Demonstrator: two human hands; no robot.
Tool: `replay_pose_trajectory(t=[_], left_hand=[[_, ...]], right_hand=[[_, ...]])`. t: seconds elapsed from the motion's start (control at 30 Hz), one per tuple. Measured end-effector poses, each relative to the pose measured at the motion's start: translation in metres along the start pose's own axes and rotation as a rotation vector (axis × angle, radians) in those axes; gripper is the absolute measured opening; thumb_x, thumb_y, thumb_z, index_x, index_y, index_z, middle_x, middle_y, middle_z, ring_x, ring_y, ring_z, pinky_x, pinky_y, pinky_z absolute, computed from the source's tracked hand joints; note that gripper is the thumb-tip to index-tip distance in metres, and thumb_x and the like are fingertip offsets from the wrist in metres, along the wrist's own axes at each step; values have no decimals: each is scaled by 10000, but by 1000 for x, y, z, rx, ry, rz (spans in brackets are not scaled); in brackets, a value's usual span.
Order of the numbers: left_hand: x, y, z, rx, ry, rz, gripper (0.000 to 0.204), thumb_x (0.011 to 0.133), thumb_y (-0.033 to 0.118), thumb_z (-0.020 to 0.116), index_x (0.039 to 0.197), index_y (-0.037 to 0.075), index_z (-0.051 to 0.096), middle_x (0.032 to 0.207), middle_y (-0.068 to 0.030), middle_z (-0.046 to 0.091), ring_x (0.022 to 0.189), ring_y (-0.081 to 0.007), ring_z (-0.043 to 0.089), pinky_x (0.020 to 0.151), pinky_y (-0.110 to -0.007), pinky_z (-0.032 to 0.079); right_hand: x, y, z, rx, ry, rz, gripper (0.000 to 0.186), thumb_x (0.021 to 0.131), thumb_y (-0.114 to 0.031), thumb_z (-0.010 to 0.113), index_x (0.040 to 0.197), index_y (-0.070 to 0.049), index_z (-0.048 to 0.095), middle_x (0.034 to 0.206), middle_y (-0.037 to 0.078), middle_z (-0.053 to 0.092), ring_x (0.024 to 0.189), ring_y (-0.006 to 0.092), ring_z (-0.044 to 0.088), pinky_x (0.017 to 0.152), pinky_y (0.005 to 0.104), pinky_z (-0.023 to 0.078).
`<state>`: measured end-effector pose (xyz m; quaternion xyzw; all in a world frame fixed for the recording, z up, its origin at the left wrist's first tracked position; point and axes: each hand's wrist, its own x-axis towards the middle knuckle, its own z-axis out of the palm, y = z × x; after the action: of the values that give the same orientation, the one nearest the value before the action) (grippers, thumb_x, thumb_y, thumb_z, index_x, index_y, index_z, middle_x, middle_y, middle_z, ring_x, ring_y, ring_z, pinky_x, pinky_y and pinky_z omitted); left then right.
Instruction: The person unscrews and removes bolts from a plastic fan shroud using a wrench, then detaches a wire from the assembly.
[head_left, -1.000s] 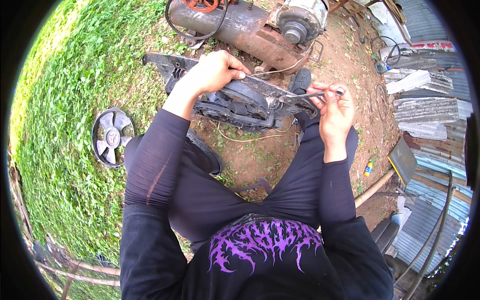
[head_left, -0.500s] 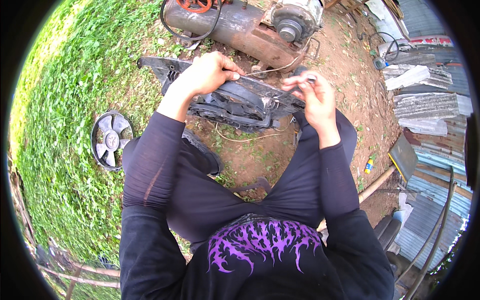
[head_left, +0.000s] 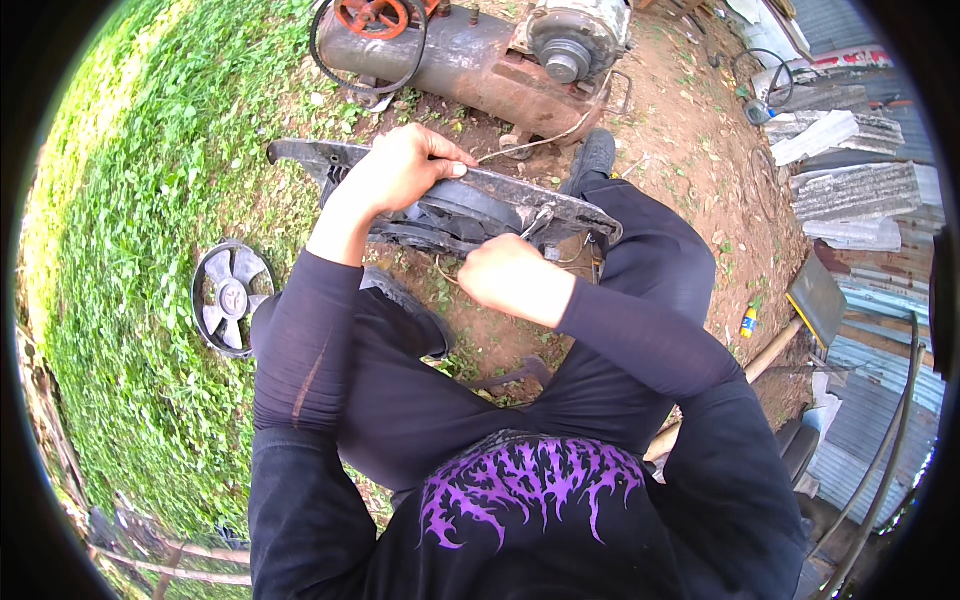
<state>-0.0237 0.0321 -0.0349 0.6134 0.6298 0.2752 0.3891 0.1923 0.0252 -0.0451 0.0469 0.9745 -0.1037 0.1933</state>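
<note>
A dirty black plastic radiator fan shroud (head_left: 490, 205) is held tilted between my knees, its long top edge running across in front of me. My left hand (head_left: 410, 170) is closed on that top edge, thumb and fingers pinching it left of the middle. My right hand (head_left: 515, 280) is closed in a fist against the shroud's near side, right of the middle. Its fingertips face away from view, so whatever it grips is hidden. A thin pale wire (head_left: 445, 270) shows below the shroud. On the grass at the left lies a ringed fan wheel (head_left: 233, 298) with grey blades.
Beyond the shroud sits a rusty compressor tank (head_left: 470, 65) with a motor (head_left: 570, 45) and a red pulley wheel (head_left: 372, 12). A small yellow bottle (head_left: 749, 322) and a wood-handled shovel (head_left: 818, 300) lie at the right. Broken roofing sheets (head_left: 860, 200) are stacked beyond.
My right hand has come from above the shroud's right end down and left to its near side, and its fingers have closed. My left hand keeps its grip, shifted slightly left with the shroud.
</note>
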Motion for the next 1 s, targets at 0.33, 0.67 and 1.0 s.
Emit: replay_pose_trajectory(t=[0.33, 0.67, 1.0], left_hand=[[1, -5, 1, 71, 37, 47, 221, 902, 136, 713, 1101, 66, 778, 976, -120, 776, 862, -183, 726, 819, -326, 553], [3, -9, 2, 54, 36, 36, 214, 914, 151, 713, 1101, 72, 779, 984, -122, 776, 864, -171, 723, 821, -324, 552], [4, -9, 2, 19, 34, 36, 223, 912, 134, 707, 1110, 56, 775, 947, -115, 780, 839, -142, 707, 817, -312, 551]], right_hand=[[-83, 24, -29, 1054, 930, 192, 95, 994, 8, 526, 973, -28, 611, 1110, 174, 731, 1054, 282, 714, 912, 382, 579], [-104, 88, -1, 1562, 1117, 293, 45, 1052, -125, 550, 1030, -90, 531, 1186, 201, 689, 1097, 289, 696, 870, 381, 617], [-58, 63, -66, 846, 766, 273, 109, 958, 25, 489, 975, -65, 549, 948, 118, 737, 898, 224, 735, 790, 339, 580]])
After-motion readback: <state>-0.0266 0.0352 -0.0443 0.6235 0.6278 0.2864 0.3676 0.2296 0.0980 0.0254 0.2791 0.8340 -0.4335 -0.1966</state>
